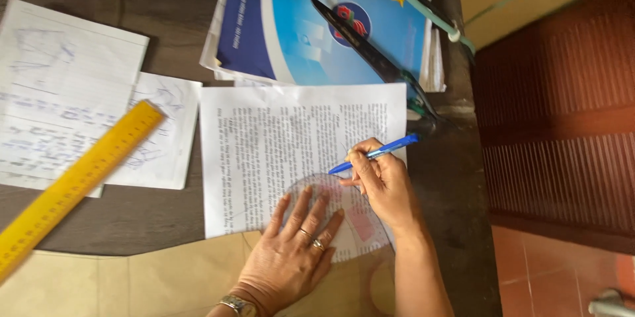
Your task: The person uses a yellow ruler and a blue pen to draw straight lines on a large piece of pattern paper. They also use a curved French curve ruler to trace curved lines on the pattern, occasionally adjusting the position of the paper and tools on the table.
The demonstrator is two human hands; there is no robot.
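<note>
Starting at the left, handwritten sheets (63,85) lie on the worktop (132,221), with a yellow ruler (73,181) resting diagonally across their lower edge. Brown paper (159,277) covers the near edge. At centre, a printed sheet (264,152) lies flat, and on its lower right part sits a clear curved template (360,221), see-through and hard to trace fully. Your left hand (294,251) is spread wide, palm down, fingers pressing the template; it grips nothing. Your right hand (383,181) is closed in a writing grip on a blue pen (374,154), tip at the template's upper curve. Behind lies a blue folder (317,19) with long dark shears (370,56) across it.

Judgement: the template looks thin, light, fairly stiff and slippery on paper, so hold it down flat with fingertips spread near the traced edge. The sheet is limp and shifts easily.
</note>
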